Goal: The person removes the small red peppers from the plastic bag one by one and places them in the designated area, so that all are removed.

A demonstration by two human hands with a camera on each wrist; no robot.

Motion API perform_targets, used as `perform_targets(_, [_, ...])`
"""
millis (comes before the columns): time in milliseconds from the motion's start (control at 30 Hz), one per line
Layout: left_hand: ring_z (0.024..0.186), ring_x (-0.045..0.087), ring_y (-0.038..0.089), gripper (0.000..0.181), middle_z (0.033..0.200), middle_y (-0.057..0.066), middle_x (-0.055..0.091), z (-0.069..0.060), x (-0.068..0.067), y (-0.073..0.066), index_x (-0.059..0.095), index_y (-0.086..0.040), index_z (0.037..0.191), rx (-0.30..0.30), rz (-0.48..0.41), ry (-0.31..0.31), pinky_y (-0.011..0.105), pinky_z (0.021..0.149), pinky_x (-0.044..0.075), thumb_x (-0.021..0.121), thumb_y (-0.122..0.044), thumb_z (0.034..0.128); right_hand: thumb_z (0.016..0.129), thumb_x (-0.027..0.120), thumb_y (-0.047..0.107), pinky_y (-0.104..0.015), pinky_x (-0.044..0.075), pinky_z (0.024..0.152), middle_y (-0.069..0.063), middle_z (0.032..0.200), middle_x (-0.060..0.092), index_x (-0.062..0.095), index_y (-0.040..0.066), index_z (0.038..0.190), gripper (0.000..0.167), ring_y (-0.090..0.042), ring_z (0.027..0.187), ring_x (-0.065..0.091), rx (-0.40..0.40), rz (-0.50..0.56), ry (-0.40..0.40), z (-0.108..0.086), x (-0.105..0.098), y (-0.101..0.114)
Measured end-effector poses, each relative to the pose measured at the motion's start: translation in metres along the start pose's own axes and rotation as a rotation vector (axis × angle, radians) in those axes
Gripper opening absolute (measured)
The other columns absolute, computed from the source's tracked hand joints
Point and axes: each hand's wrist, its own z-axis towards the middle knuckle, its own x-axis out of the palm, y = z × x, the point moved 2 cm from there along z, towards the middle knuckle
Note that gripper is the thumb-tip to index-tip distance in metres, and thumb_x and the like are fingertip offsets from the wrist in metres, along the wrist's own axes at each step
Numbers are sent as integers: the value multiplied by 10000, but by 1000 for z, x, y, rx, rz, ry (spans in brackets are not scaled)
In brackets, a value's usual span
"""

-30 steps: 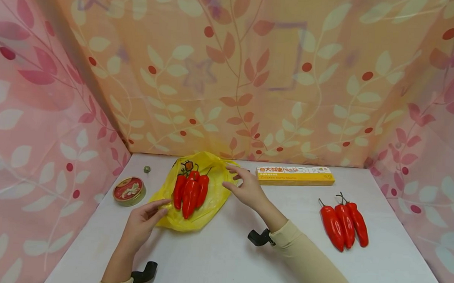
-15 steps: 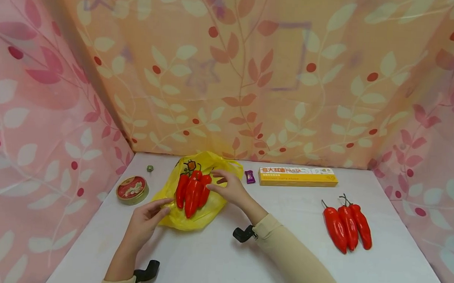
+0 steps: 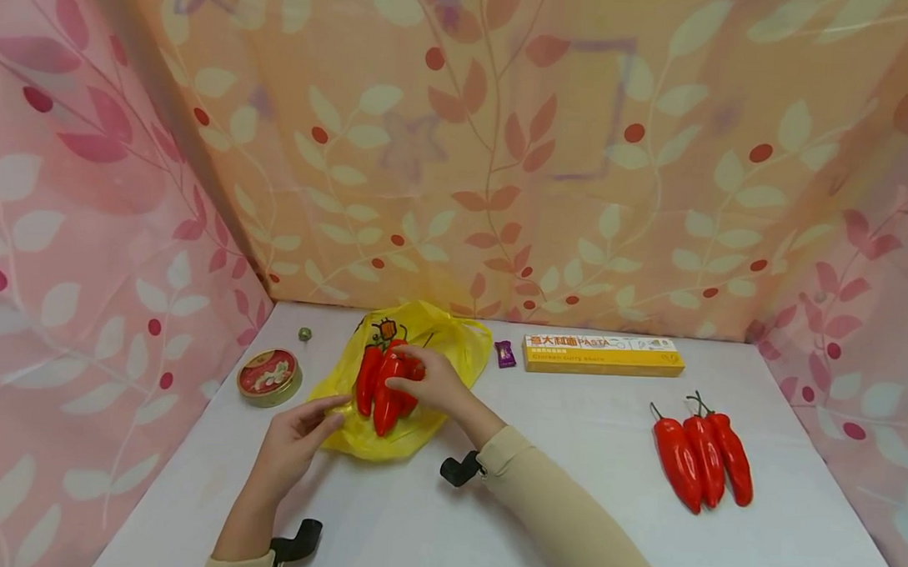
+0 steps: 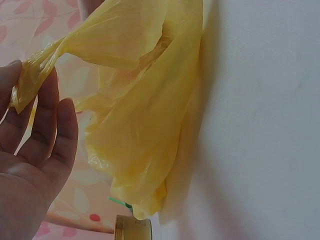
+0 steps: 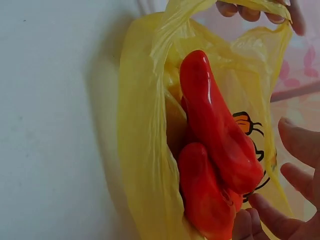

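Observation:
A yellow plastic bag lies spread on the white table, with several red chili peppers heaped on it. In the left wrist view my left hand pinches a gathered edge of the bag between thumb and fingers. My right hand is over the right side of the heap. In the right wrist view its fingers are spread beside the peppers, gripping nothing; whether a fingertip touches the lowest pepper I cannot tell.
Left of the bag stand a round red-topped tin and a small green ball-like thing. A purple wrapped candy and a yellow-white pasta box lie at the back. Three more red chili peppers lie at the right.
My right hand has moved left from the bag's right edge to over the peppers, bringing the purple candy into view. My left hand has stayed at the bag's edge.

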Motion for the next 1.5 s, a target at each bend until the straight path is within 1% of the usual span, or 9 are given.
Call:
perform_targets(167, [1093,634,9,347,1309,87,676,0,0,1,700,-125,1276,0,-4,6,129,906,516,688,-286,968,897,763,409,-307,590,845,-55,1320,633,584,179,1418,598,-229,1119,587,14,-3,1,4,6,-1])
perform_targets(400, [1074,642,27,348,1312,83,674,-1,-1,1,700,-136,1282,-11,-3,2,130,899,520,688,-288,969,919,730,428,-325,582,896,-50,1325,617,596,200,1406,554,-239,1198,535,23,-148,10,10,14,-2])
perform_targets(500, [1055,643,50,349,1308,79,676,-2,-1,-1,701,-143,1281,-12,11,0,130,894,523,685,-301,971,929,733,375,-328,566,929,-41,1305,630,621,194,1372,491,-224,1162,547,25,-156,-1,11,16,-1])
perform_targets(700, [1005,643,98,345,1291,82,685,-2,-1,-3,705,-147,1275,-12,20,-1,138,875,535,683,-309,971,949,722,273,-297,577,850,9,1184,673,690,196,1242,305,-188,1016,603,24,-55,-28,8,15,4])
perform_targets(933, [1011,637,66,337,1292,91,684,-2,-2,-2,708,-135,1270,-5,25,-10,126,885,526,684,-293,973,977,683,220,-310,596,836,6,1228,656,701,209,1193,217,-205,1028,618,12,75,-72,0,4,15])
perform_targets(1133, [1026,644,45,333,1298,105,677,-1,-2,-1,706,-118,1268,4,18,-9,123,892,523,683,-273,975,1019,612,215,-308,612,792,-45,1262,672,713,191,1240,244,-215,1027,647,-41,124,-63,-9,-13,23])
perform_targets(1300, [1051,638,21,339,1304,96,675,-2,-2,0,706,-128,1271,3,22,-9,115,895,515,687,-284,971,1040,565,249,-333,614,824,-14,1291,667,714,206,1260,269,-232,1100,641,-48,134,-49,-19,-27,23])
perform_targets(1367, [1058,637,18,339,1306,91,674,-2,-2,0,706,-132,1272,2,24,-9,113,896,513,687,-287,970,1021,601,286,-350,612,841,-3,1306,659,699,220,1280,284,-250,1151,625,-33,150,-38,-25,-33,23])
perform_targets(1500, [1053,639,18,338,1309,96,672,-2,-2,-1,706,-128,1272,0,21,-10,114,895,514,689,-278,969,935,729,299,-387,616,837,-27,1329,638,646,226,1345,424,-297,1229,589,-7,201,-2,-36,-45,18])
